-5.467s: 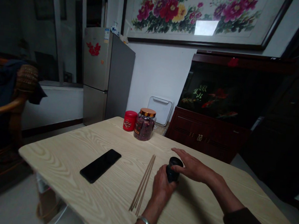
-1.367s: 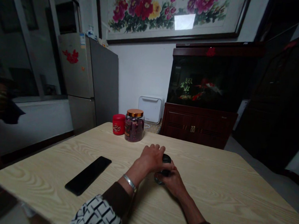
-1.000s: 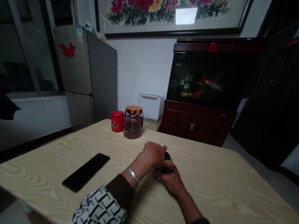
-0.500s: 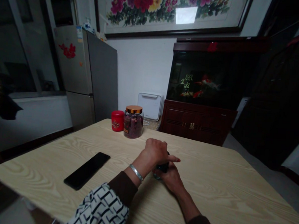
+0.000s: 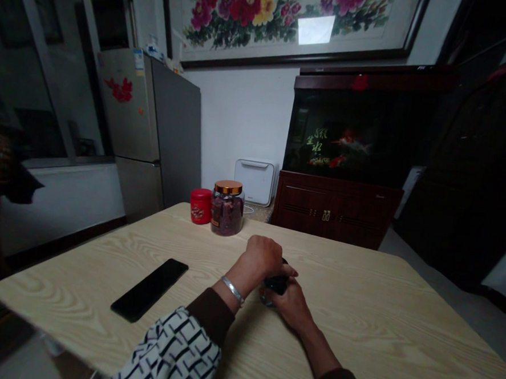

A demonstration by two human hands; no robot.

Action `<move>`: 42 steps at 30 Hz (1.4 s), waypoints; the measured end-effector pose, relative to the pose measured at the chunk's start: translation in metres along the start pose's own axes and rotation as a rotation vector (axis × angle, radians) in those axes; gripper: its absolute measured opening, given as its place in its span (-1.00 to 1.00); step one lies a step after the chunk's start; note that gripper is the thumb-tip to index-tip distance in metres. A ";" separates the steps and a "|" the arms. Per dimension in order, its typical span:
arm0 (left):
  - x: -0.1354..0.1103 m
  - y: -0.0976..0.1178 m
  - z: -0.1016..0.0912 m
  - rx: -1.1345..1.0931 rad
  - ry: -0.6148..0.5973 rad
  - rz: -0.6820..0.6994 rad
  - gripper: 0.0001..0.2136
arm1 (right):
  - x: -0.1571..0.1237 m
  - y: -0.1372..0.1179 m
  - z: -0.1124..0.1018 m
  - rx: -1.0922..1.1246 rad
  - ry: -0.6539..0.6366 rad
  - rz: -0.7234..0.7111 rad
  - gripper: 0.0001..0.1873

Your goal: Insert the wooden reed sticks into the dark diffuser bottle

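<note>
Head view: wood-grain table (image 5: 382,312) takes up most of the lower half. Framed flower painting (image 5: 284,20) on the wall above, glare patch on its glass. Below it to the right, fish tank (image 5: 337,134) with orange-and-white fish. Grey refrigerator (image 5: 153,132) at left, red decoration on its door. White panel-like box (image 5: 254,181) upright by the wall, beyond the table's far edge. On the table near that edge, clear jar (image 5: 227,212), copper-coloured lid, dark reddish contents. Black phone (image 5: 150,290) flat on the left side. Red canister (image 5: 201,207) just beside the jar. Small dark container (image 5: 276,284) near table centre, mostly covered: left hand (image 5: 264,256) closed over its top, far fingers hidden; right hand (image 5: 291,303) wrapped around its lower part. Silver bracelet (image 5: 232,290) on the left wrist.
</note>
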State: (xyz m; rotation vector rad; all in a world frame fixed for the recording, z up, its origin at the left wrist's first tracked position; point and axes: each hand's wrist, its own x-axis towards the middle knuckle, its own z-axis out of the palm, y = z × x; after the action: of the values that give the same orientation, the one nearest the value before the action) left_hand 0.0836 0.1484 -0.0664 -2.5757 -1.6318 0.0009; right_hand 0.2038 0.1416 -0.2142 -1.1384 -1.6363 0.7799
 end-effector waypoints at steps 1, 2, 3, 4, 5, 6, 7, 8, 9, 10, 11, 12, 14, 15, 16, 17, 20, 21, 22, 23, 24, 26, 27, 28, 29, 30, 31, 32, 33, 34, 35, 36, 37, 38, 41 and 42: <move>0.000 -0.001 0.002 -0.010 -0.010 0.012 -0.35 | 0.000 0.000 0.000 0.020 0.004 -0.003 -0.49; -0.001 -0.002 0.004 -0.027 -0.025 0.049 -0.33 | -0.001 0.001 0.000 0.047 0.010 -0.018 -0.47; -0.001 -0.004 0.007 -0.049 -0.042 0.104 -0.29 | -0.002 0.002 0.000 0.073 0.017 -0.041 -0.44; -0.002 -0.005 0.009 -0.070 -0.065 0.163 -0.26 | -0.002 0.003 0.001 0.088 0.023 -0.064 -0.41; -0.002 -0.005 0.011 -0.086 -0.095 0.215 -0.26 | -0.002 0.004 0.001 0.089 0.029 -0.080 -0.39; -0.002 -0.005 0.013 -0.096 -0.128 0.252 -0.29 | -0.002 0.005 0.001 0.078 0.033 -0.085 -0.38; -0.002 -0.004 0.015 -0.100 -0.153 0.271 -0.36 | -0.001 0.007 0.002 0.067 0.040 -0.081 -0.38; -0.003 -0.002 0.016 -0.101 -0.161 0.274 -0.43 | -0.001 0.008 0.002 0.059 0.049 -0.072 -0.37; -0.004 -0.001 0.017 -0.105 -0.159 0.264 -0.49 | 0.000 0.010 0.002 0.054 0.057 -0.064 -0.37; -0.005 0.000 0.017 -0.114 -0.152 0.249 -0.53 | 0.000 0.011 0.002 0.049 0.060 -0.058 -0.39; -0.007 0.001 0.018 -0.131 -0.141 0.236 -0.57 | 0.001 0.011 0.002 0.041 0.063 -0.054 -0.40; -0.011 0.001 0.019 -0.154 -0.124 0.225 -0.61 | 0.000 0.012 0.002 0.028 0.067 -0.050 -0.43; -0.022 0.001 0.023 -0.209 -0.049 0.218 -0.64 | 0.000 0.012 0.002 -0.003 0.067 -0.050 -0.51; -0.029 0.000 0.027 -0.239 0.018 0.214 -0.65 | -0.001 0.011 0.001 -0.012 0.062 -0.055 -0.53; -0.037 0.000 0.032 -0.268 0.095 0.207 -0.65 | -0.002 0.010 0.001 -0.012 0.052 -0.062 -0.55; -0.046 0.001 0.039 -0.295 0.169 0.192 -0.65 | -0.002 0.009 0.000 -0.005 0.038 -0.070 -0.54; -0.073 0.008 0.065 -0.362 0.282 0.159 -0.63 | -0.003 0.007 -0.001 0.016 0.015 -0.080 -0.53; -0.082 0.012 0.075 -0.375 0.292 0.133 -0.61 | -0.003 0.006 -0.001 0.011 0.019 -0.066 -0.53; -0.090 0.016 0.085 -0.381 0.301 0.101 -0.56 | -0.002 0.006 -0.001 -0.001 0.027 -0.044 -0.54; -0.097 0.021 0.095 -0.384 0.311 0.079 -0.52 | -0.002 0.005 -0.001 -0.021 0.037 -0.020 -0.52; -0.103 0.024 0.104 -0.382 0.316 0.074 -0.49 | -0.001 0.005 -0.001 -0.043 0.047 0.001 -0.49; -0.110 0.030 0.122 -0.365 0.308 0.081 -0.46 | -0.001 0.003 0.000 -0.079 0.060 0.021 -0.41; -0.112 0.032 0.131 -0.352 0.295 0.092 -0.46 | -0.001 0.003 0.000 -0.089 0.061 0.018 -0.39; -0.113 0.034 0.139 -0.337 0.281 0.101 -0.48 | -0.001 0.002 0.000 -0.094 0.061 0.013 -0.38; -0.114 0.035 0.147 -0.320 0.270 0.110 -0.50 | -0.001 0.001 0.000 -0.094 0.061 0.011 -0.38; -0.114 0.036 0.155 -0.306 0.265 0.116 -0.52 | -0.001 0.000 0.000 -0.094 0.059 0.013 -0.38; -0.114 0.037 0.162 -0.297 0.264 0.126 -0.53 | -0.002 0.000 0.000 -0.094 0.057 0.018 -0.38; -0.115 0.037 0.167 -0.295 0.264 0.140 -0.53 | -0.002 0.000 0.000 -0.094 0.058 0.021 -0.38; -0.116 0.038 0.171 -0.301 0.264 0.156 -0.50 | -0.002 0.000 0.000 -0.093 0.057 0.022 -0.39; -0.117 0.039 0.173 -0.312 0.261 0.172 -0.46 | -0.002 0.000 0.000 -0.094 0.054 0.022 -0.39; -0.119 0.040 0.172 -0.328 0.259 0.190 -0.42 | -0.002 0.001 0.000 -0.096 0.051 0.023 -0.39; -0.121 0.041 0.169 -0.345 0.256 0.204 -0.39 | -0.002 0.001 0.000 -0.101 0.050 0.023 -0.39; -0.123 0.041 0.163 -0.364 0.252 0.209 -0.38 | -0.002 0.001 0.001 -0.106 0.049 0.026 -0.39; -0.124 0.039 0.155 -0.388 0.253 0.201 -0.40 | -0.002 0.001 0.001 -0.110 0.049 0.030 -0.39; -0.120 0.020 0.127 -0.475 0.274 0.050 -0.61 | -0.002 0.001 0.000 -0.111 0.050 0.030 -0.38; -0.115 0.010 0.118 -0.492 0.280 -0.054 -0.73 | -0.003 0.000 0.000 -0.110 0.047 0.026 -0.37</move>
State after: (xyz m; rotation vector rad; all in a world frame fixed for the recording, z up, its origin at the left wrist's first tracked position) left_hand 0.0370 0.0499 -0.1902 -2.6850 -1.7619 -0.8231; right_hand 0.2042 0.1390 -0.2149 -1.2482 -1.6444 0.6811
